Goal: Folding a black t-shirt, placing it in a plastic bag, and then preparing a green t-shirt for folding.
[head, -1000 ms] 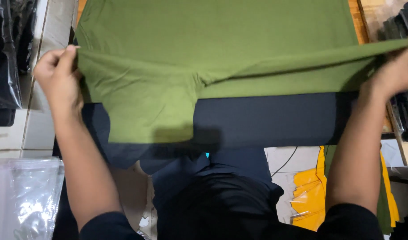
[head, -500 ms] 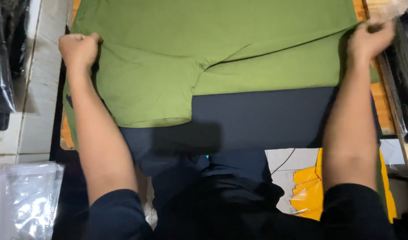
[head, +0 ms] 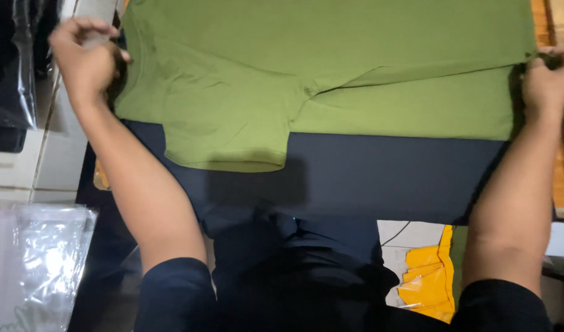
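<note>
Both hands (head: 85, 58) pinching green shirt (head: 331, 80) edges

a work table (head: 562, 184) with an orange-brown wooden top is carrying everything here, its bare surface showing only at the right edge. a dark navy cloth (head: 386, 172) is lying spread flat across it, hanging over the near edge, and an olive green t-shirt (head: 331, 67) is lying on that cloth, possibly touching the wood farther back.
</note>
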